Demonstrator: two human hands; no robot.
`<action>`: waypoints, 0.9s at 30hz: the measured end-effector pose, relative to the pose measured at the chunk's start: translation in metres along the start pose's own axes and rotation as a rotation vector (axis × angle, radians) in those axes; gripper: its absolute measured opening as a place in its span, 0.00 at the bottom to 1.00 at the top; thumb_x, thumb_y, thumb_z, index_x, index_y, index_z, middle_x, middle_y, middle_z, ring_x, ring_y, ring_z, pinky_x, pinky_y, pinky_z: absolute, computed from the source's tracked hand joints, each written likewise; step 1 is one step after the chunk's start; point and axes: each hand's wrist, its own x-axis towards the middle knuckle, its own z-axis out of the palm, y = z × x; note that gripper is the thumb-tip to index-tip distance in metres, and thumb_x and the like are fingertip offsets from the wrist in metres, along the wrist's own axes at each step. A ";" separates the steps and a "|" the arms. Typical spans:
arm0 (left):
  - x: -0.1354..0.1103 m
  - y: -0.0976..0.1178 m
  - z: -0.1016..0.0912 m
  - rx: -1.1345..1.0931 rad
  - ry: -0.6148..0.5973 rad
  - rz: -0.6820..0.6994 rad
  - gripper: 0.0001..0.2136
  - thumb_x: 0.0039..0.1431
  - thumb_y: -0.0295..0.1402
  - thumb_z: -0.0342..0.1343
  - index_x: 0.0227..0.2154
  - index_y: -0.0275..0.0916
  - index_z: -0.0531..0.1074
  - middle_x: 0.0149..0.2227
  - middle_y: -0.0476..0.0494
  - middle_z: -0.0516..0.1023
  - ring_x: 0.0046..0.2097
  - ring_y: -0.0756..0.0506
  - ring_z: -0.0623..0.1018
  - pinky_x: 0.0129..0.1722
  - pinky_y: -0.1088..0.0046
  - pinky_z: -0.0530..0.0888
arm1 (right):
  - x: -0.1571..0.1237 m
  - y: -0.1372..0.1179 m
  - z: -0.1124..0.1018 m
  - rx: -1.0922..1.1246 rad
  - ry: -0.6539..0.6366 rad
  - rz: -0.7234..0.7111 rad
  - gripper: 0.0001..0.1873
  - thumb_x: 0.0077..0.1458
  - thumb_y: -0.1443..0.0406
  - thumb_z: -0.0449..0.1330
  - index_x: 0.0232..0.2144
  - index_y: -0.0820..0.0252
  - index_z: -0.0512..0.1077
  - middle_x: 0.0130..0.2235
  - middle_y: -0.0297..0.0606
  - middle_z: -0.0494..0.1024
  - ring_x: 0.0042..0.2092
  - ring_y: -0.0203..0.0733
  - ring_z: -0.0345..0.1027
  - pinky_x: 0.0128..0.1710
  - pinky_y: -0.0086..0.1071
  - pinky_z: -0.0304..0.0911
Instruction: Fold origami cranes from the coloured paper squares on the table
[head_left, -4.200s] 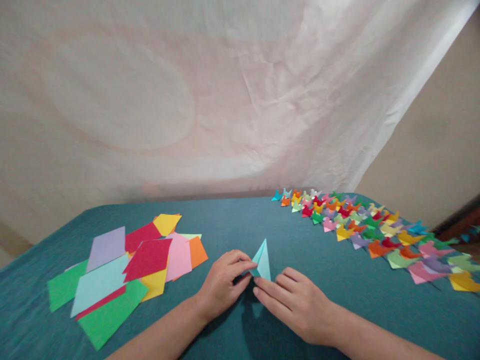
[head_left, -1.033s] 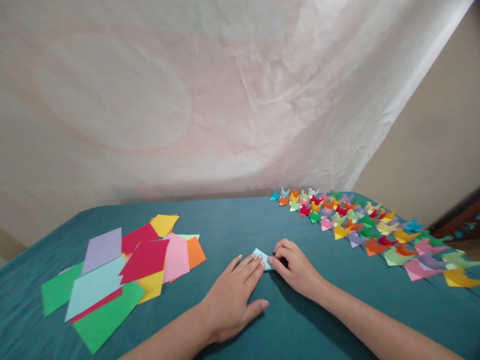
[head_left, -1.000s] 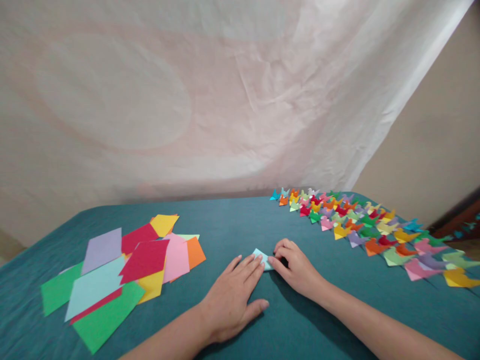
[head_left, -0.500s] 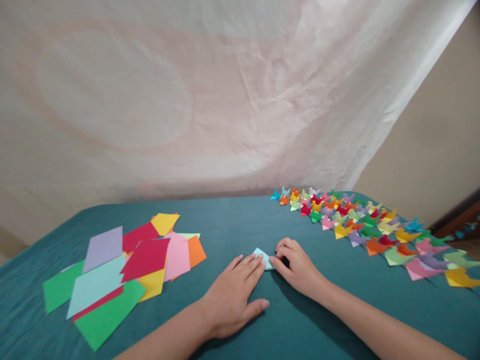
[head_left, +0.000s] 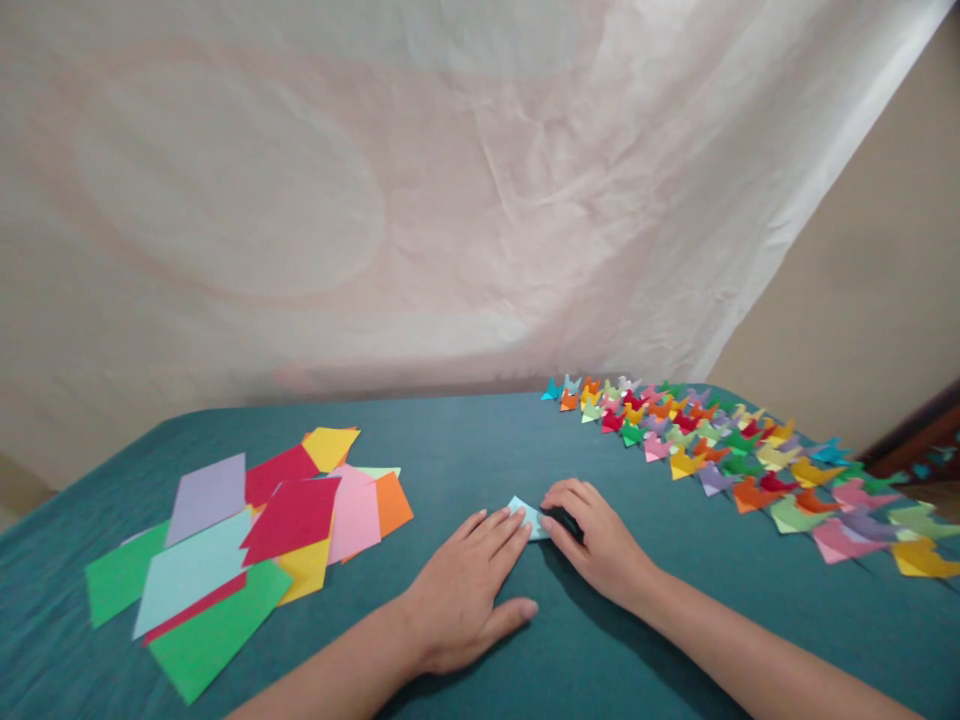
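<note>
A small folded light blue paper (head_left: 526, 515) lies flat on the teal tablecloth (head_left: 465, 440). My left hand (head_left: 469, 590) rests flat with its fingers stretched out, the fingertips pressing the paper's left part. My right hand (head_left: 592, 540) is curled, its fingertips pinching the paper's right edge against the table. Most of the paper is hidden under the fingers.
A loose pile of coloured paper squares (head_left: 247, 530) lies at the left. Rows of several small folded paper figures (head_left: 735, 460) in many colours run along the right side. A pale wrinkled cloth backdrop (head_left: 375, 200) hangs behind the table.
4.2 s ago the blue paper stood up as a tall point between my hands; now it lies folded flat. In the last second only my right fingers have shifted slightly.
</note>
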 end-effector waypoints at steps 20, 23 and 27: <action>0.005 -0.012 -0.002 -0.009 0.123 0.051 0.25 0.63 0.44 0.42 0.60 0.39 0.52 0.61 0.39 0.57 0.60 0.41 0.59 0.58 0.60 0.57 | -0.013 -0.015 -0.002 -0.099 -0.105 -0.162 0.20 0.56 0.71 0.53 0.52 0.56 0.66 0.49 0.39 0.73 0.50 0.44 0.64 0.50 0.42 0.62; 0.008 -0.013 -0.005 0.007 0.130 0.055 0.24 0.63 0.43 0.44 0.59 0.39 0.55 0.60 0.38 0.59 0.59 0.40 0.61 0.57 0.59 0.59 | -0.012 -0.014 -0.002 -0.108 -0.102 -0.169 0.20 0.56 0.71 0.53 0.51 0.57 0.67 0.49 0.39 0.73 0.50 0.45 0.64 0.50 0.43 0.62; 0.012 -0.013 -0.008 0.045 0.120 0.045 0.22 0.63 0.43 0.44 0.56 0.39 0.58 0.59 0.39 0.61 0.58 0.40 0.62 0.56 0.59 0.60 | -0.012 -0.014 -0.002 -0.122 -0.090 -0.185 0.19 0.56 0.71 0.53 0.50 0.58 0.67 0.49 0.40 0.73 0.49 0.44 0.64 0.50 0.42 0.62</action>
